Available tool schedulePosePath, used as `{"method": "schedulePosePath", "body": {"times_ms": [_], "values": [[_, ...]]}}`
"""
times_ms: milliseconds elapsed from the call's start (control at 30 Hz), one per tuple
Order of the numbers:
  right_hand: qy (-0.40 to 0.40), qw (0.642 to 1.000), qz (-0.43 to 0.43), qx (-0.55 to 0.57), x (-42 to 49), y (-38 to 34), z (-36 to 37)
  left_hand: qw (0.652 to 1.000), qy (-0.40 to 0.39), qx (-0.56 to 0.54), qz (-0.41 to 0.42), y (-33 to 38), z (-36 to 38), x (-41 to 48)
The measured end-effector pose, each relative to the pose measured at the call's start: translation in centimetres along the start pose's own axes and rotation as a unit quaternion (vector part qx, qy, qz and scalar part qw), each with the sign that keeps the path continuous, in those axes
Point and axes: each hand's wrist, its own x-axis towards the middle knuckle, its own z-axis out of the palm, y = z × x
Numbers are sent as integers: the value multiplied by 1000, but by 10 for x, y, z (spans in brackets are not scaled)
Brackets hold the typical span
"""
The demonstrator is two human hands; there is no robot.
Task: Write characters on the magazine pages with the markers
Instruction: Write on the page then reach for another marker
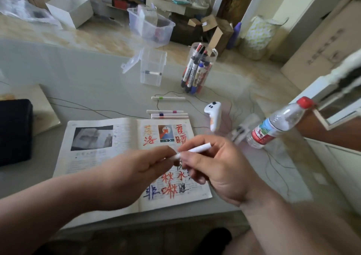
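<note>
An open magazine (101,149) lies on the grey table, its right page covered with orange, red, blue and black characters. Above that page my right hand (213,169) holds a white marker (197,149) by its barrel. My left hand (140,172) pinches the marker's near end, which may be its cap; the tip is hidden. Three capped white markers (168,114) lie just beyond the magazine, and one with a green band (168,98) lies farther back.
A clear jar of markers (197,69) and a clear box (152,69) holding one marker stand behind. To the right lie a white controller (214,114) and a tilted water bottle (277,126). A dark case (14,131) sits left. Thin cables cross the table.
</note>
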Motion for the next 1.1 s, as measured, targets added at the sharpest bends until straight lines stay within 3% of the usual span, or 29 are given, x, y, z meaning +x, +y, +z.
{"method": "schedulePosePath", "body": {"times_ms": [167,267,367,433,533,600,667,767,900,1100], "values": [[27,998,-50,-12,-30,24,7,999,19,-24,18,8,28,-10],[25,998,-63,-17,-42,30,3,998,1,-64,-10,15,42,-14],[22,997,-78,-14,-47,29,-3,998,-38,-34,-37,13,43,-16],[80,991,-104,36,-45,29,-13,995,-60,-17,-80,14,41,-18],[219,967,-129,12,-35,38,-43,979,-46,157,-122,11,44,-12],[257,961,-95,-46,-26,49,-60,956,4,262,-133,3,47,-5],[241,963,-43,-110,-19,62,-68,945,18,292,-144,-9,48,2],[153,974,23,-167,-12,73,-65,935,-18,316,-158,-23,48,6],[89,969,47,-225,-8,88,-63,926,-50,319,-196,-38,50,7],[95,961,70,-250,-2,103,-66,925,-58,312,-210,-56,55,8]]}}
